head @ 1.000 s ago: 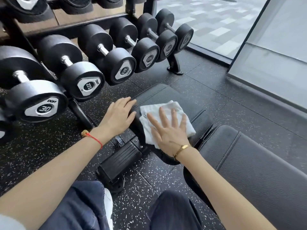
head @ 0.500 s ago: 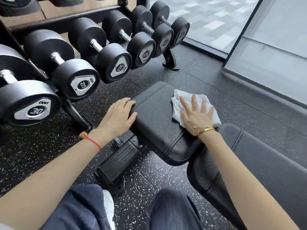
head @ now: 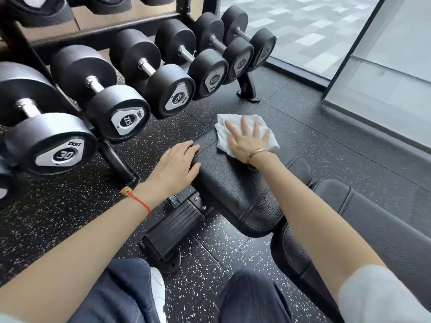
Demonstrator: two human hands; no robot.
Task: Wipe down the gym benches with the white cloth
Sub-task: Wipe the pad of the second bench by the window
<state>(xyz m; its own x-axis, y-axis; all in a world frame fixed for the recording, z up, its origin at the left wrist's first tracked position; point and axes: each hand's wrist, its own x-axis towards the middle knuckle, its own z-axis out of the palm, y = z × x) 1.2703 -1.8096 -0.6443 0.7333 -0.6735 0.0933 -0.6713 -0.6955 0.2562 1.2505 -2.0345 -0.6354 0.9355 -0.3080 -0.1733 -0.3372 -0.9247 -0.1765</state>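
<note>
A black padded bench seat [head: 235, 183] lies in the middle of the head view, with the longer back pad [head: 373, 220] to its right. The white cloth [head: 235, 122] is spread on the far end of the seat pad. My right hand [head: 247, 142] lies flat on the cloth with its fingers spread, pressing it to the pad. My left hand [head: 177, 166] rests palm down on the seat pad's left edge, fingers together, holding nothing.
A rack of several black dumbbells [head: 116, 113] stands close on the left, its foot [head: 248, 96] just beyond the bench. The bench's black base [head: 172, 227] lies on the speckled rubber floor [head: 326, 148]. A glass wall [head: 384, 66] runs along the right. My knees are at the bottom.
My right hand has slid the cloth from the near part of the seat pad across to its far end. My left hand has stayed on the pad's left edge.
</note>
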